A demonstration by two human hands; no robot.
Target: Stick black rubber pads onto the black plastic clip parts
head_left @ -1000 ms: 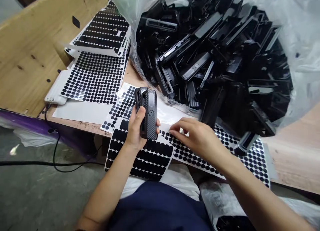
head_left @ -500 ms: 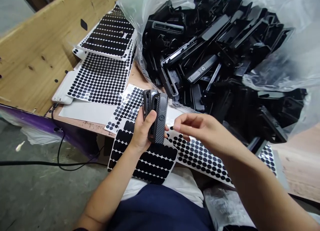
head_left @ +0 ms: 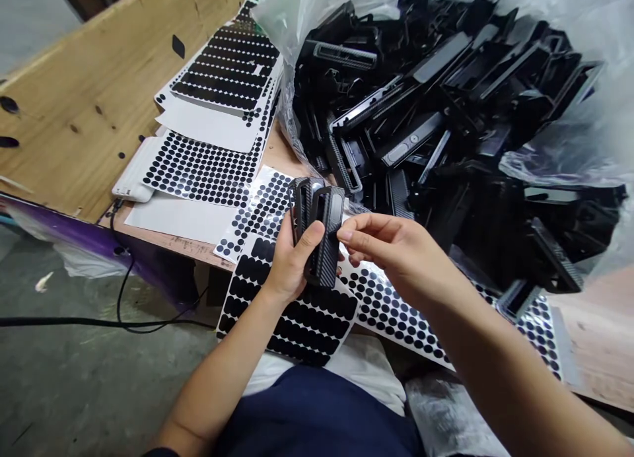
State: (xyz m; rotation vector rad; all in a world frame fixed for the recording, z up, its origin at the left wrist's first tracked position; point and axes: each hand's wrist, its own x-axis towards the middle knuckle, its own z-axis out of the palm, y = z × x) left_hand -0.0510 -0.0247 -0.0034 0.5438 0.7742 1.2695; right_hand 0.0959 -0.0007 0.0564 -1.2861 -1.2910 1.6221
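Note:
My left hand [head_left: 292, 262] grips two black carbon-pattern plastic casings [head_left: 324, 236] upright over the table's front edge, thumb across the front one. My right hand [head_left: 391, 252] is pinched, its fingertips pressed against the front casing's face; whatever it pinches is too small to make out. Under both hands lie a sheet of black oval stickers [head_left: 297, 312] and a sheet of small round black stickers [head_left: 396, 312].
A clear plastic bag [head_left: 569, 153] holds a heap of several black plastic casings [head_left: 436, 120] at the right. More sticker sheets [head_left: 212, 127] and a white block [head_left: 131, 179] lie at the left on the wooden table [head_left: 69, 113]. A black cable [head_left: 119, 312] runs across the floor.
My right hand rose from the round-sticker sheet and came to the face of the casing in my left hand. The view shifted slightly.

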